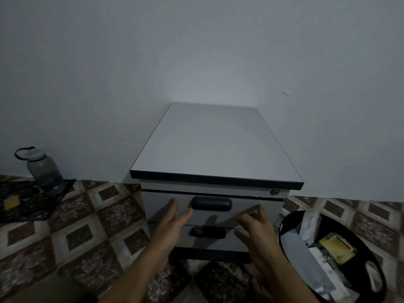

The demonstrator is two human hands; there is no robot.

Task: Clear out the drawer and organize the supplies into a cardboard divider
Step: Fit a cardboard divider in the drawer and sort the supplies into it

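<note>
A small grey cabinet (215, 145) stands on the tiled floor (87, 226), its back against the wall (196, 51). Its top drawer (161, 206) sits shut, flush with the front, with a dark handle (211, 203) at its middle and a lock (275, 192) above it at the right corner. The lower drawer (236, 241) is shut too.

Both hands reach toward the drawer fronts. The left hand (172, 232) is held edge-on with its fingers straight and spread, the fingertips just beside the left end of the handle. Its grip is wide open and has hold of nothing; whether it touches the handle cannot be told. The right hand (260, 237) is also spread, palm down, its fingers near the right part of the top drawer's front, blurred at the tips. This grip is open and empty as well.

To the right of the cabinet, on the floor, lies a round black tray (369, 248) holding loose supplies: white packets and a yellow pack (337, 250). Well to the left, by the wall, a bottle (44, 169) stands upright on a dark mat (26, 204).
</note>
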